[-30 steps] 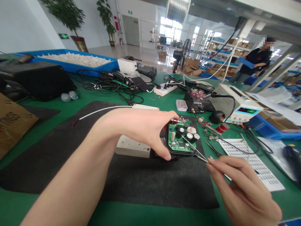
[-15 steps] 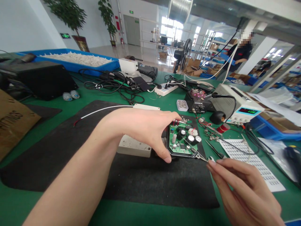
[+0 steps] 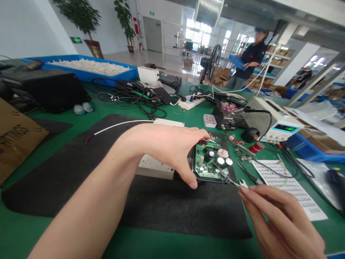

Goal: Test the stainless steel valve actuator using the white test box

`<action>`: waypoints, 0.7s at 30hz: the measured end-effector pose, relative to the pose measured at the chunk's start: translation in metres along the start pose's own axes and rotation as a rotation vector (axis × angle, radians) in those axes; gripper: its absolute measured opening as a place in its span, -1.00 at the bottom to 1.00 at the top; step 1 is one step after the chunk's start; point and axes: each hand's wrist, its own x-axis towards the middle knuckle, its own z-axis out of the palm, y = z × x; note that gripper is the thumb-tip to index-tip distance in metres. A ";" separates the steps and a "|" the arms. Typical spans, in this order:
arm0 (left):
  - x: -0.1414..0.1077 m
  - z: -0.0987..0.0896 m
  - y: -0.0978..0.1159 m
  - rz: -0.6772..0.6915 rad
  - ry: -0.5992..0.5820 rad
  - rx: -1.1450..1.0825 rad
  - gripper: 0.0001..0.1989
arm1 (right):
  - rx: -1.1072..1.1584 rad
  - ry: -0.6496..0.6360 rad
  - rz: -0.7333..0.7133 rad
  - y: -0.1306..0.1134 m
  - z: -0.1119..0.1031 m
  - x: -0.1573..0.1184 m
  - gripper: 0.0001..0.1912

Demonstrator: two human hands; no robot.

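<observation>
My left hand (image 3: 171, 149) reaches across the mat and clasps a black housing (image 3: 212, 179) by its left side, thumb at the near corner and fingertips at the far edge. Inside the housing lies a green circuit board (image 3: 207, 169) with several round capacitors and red wires at its far end. My right hand (image 3: 280, 208) pinches slim metal tweezers (image 3: 232, 181), their tips over the board's near right part. A small open-ended metal piece (image 3: 243, 183) shows just beyond my right fingertips. Behind my left wrist is a light grey block (image 3: 155, 167), partly hidden.
A black mat (image 3: 188, 212) covers the green bench. A white cable (image 3: 121, 123) lies to the left. Rightward are black tweezers (image 3: 248, 173), a printed sheet (image 3: 291, 189), a red spool (image 3: 256, 146), a power supply (image 3: 275, 117) and a small screw box (image 3: 210, 120). A person (image 3: 250, 59) stands beyond.
The view has shifted slightly. My right hand and the tweezers have moved a little against the board; my left hand keeps its hold. The person in the background has moved left.
</observation>
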 end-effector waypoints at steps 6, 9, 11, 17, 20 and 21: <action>0.000 0.001 0.003 -0.032 0.027 0.021 0.15 | -0.047 0.021 0.015 -0.010 0.002 0.002 -0.60; 0.000 0.002 0.004 -0.032 0.027 0.031 0.15 | -0.075 0.022 -0.016 -0.012 0.002 0.002 -0.68; 0.000 0.002 0.005 -0.034 0.028 0.044 0.15 | -0.097 0.025 -0.042 -0.011 0.001 0.004 -0.72; 0.000 0.004 0.007 -0.035 0.029 0.079 0.21 | -0.160 -0.076 -0.149 -0.008 -0.008 0.006 -0.75; 0.000 0.004 0.009 -0.042 0.022 0.087 0.23 | -0.176 -0.105 -0.170 -0.006 -0.011 0.006 -0.75; 0.000 0.004 0.010 -0.045 0.021 0.087 0.23 | -0.175 -0.092 -0.160 -0.004 -0.012 0.005 -0.75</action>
